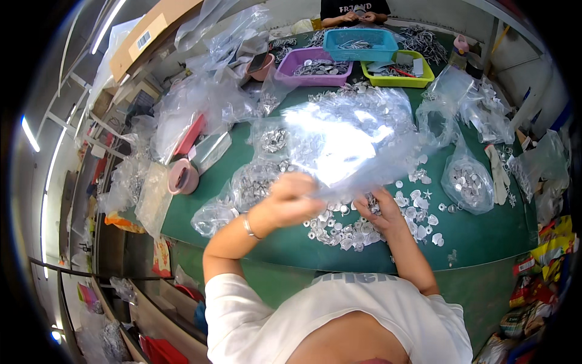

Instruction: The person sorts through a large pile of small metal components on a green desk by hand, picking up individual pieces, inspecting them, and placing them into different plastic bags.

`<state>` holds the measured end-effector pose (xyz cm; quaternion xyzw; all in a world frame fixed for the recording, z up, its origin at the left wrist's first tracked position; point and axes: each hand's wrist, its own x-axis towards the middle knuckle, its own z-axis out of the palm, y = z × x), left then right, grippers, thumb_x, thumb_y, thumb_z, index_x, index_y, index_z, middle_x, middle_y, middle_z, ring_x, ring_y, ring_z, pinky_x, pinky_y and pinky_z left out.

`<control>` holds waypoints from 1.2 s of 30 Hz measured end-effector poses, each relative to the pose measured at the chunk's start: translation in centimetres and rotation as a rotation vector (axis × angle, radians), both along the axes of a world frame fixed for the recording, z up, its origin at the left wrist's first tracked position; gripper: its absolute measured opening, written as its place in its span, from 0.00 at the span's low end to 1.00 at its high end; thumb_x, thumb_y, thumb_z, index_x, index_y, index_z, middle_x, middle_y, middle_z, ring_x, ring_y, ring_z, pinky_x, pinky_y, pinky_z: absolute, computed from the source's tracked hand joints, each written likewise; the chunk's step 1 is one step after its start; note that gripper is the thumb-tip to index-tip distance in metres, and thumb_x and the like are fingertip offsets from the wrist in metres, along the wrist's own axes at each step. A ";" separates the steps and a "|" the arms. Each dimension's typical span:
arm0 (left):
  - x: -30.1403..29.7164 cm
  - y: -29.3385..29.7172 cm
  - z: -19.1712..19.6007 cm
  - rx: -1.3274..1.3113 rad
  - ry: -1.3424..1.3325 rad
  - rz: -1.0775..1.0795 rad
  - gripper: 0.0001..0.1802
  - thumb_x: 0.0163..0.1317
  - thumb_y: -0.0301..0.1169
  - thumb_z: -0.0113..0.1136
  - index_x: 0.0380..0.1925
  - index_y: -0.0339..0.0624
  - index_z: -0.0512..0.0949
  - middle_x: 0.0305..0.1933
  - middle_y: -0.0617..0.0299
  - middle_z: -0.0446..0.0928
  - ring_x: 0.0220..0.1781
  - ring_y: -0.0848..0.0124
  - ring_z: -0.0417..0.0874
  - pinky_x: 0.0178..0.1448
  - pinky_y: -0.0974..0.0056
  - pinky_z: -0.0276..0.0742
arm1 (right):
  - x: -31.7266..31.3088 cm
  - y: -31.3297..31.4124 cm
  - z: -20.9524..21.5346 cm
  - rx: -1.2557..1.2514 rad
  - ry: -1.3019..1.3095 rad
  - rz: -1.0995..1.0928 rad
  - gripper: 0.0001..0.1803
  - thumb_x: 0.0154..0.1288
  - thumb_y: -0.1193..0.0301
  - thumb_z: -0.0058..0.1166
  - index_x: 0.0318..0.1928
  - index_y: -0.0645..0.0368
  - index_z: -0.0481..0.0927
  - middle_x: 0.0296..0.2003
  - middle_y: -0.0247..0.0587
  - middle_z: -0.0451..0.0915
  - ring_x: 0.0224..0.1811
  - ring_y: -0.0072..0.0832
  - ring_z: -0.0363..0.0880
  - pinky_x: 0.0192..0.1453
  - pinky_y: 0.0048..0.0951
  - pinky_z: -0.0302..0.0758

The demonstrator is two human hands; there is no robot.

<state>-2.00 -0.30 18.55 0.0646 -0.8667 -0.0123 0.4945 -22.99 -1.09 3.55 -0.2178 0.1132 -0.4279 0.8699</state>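
My left hand (296,197), slightly blurred, is closed at the near left edge of a large clear plastic bag (345,145) that glares with reflected light. Fingers curled, my right hand (383,211) holds a few small silver metal pieces (371,204) just below the bag's near edge. Under and around both hands lie many loose shell-shaped and round silver pieces (347,234) on the green tabletop (479,239). More of these pieces show through and behind the bag. Left of my hands, a clear bag (248,184) is filled with similar metal parts.
A purple basket (290,77), a blue basket (330,41) and a lime-green basket (418,80) hold metal parts at the back, where another person (354,11) works. A filled bag (468,182) and a glove (498,174) lie right; a pink cup (183,176) stands left.
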 end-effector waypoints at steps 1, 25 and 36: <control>-0.5 0.2 -2.2 0.060 -0.134 -0.067 0.03 0.47 0.22 0.60 0.20 0.38 0.75 0.30 0.59 0.68 0.17 0.69 0.67 0.17 0.66 0.60 | -0.8 -0.1 -0.7 -0.100 -0.047 0.096 0.20 0.65 0.63 0.46 0.47 0.69 0.71 0.22 0.38 0.73 0.15 0.19 0.65 0.15 0.15 0.59; -7.6 6.7 -11.2 1.558 0.440 0.171 0.33 0.58 0.34 0.61 0.60 0.33 0.60 0.47 0.57 0.74 0.46 0.72 0.75 0.50 0.67 0.72 | -2.5 4.4 3.4 -0.639 1.122 -0.324 0.18 0.64 0.66 0.50 0.50 0.63 0.77 0.40 0.42 0.81 0.39 0.24 0.77 0.46 0.25 0.72; -2.9 1.9 -14.9 2.063 1.360 -0.724 0.21 0.63 0.38 0.47 0.50 0.33 0.68 0.49 0.49 0.74 0.45 0.61 0.78 0.50 0.60 0.78 | -5.6 3.9 1.9 -0.103 0.946 -0.462 0.20 0.67 0.64 0.47 0.55 0.61 0.72 0.17 0.31 0.69 0.13 0.16 0.65 0.11 0.14 0.51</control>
